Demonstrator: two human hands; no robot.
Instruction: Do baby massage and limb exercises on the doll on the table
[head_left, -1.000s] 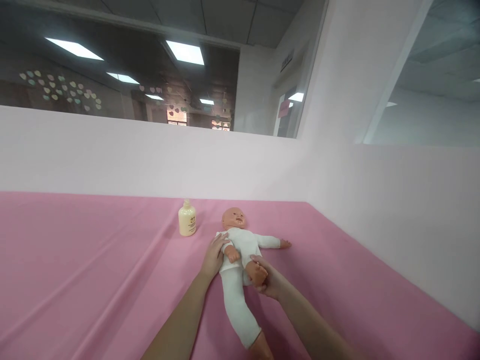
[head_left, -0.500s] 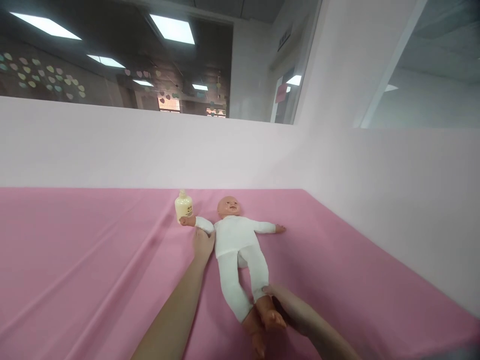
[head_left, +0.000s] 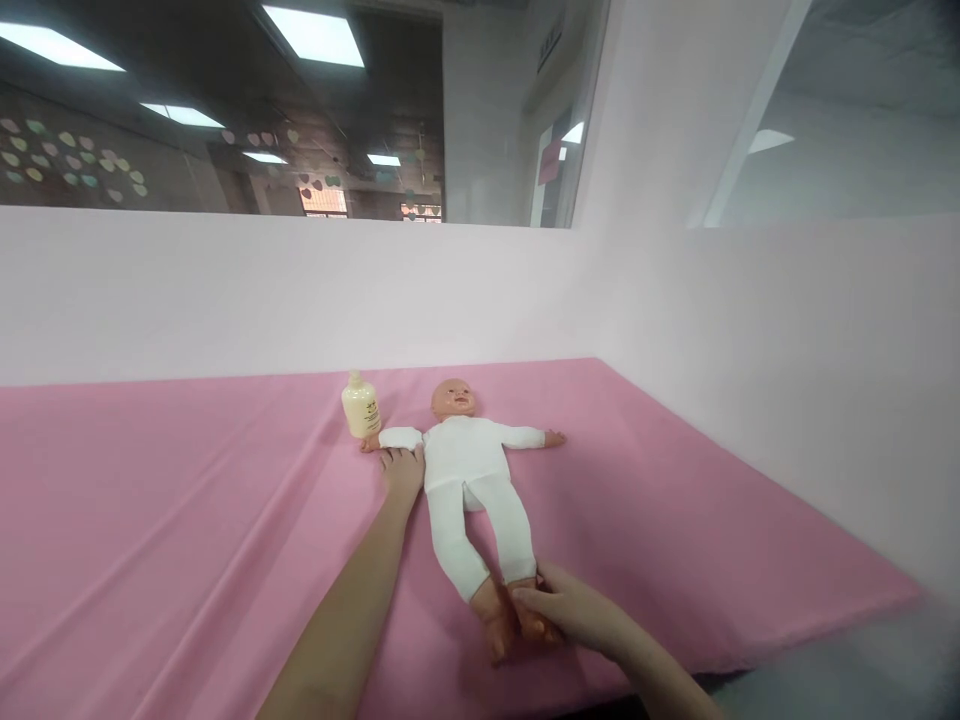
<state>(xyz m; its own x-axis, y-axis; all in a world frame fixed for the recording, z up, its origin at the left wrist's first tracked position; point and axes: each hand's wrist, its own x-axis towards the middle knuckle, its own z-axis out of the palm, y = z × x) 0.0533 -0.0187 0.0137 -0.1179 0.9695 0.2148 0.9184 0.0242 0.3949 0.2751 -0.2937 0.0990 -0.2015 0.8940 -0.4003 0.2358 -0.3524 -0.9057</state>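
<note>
A baby doll with white cloth body, sleeves and legs lies face up on the pink sheet, its arms stretched out sideways. My left hand lies flat beside its torso, fingers extended and the tips at the lower edge of the white sleeve. Around the ankle of the doll's leg on the right, my right hand is closed, with the thumb across the front. The doll's other foot rests free beside it. A cream-coloured bottle stands upright just behind the doll's outstretched hand on the left.
The pink sheet covers the table and has long folds on the left. White walls rise behind and to the right, with windows above. The table's near right edge shows beyond my right arm.
My left hand has let go of the doll's upper arm, which now lies lower. My right hand has shifted its hold from the lower trouser leg to the ankle. The view has tilted slightly.
</note>
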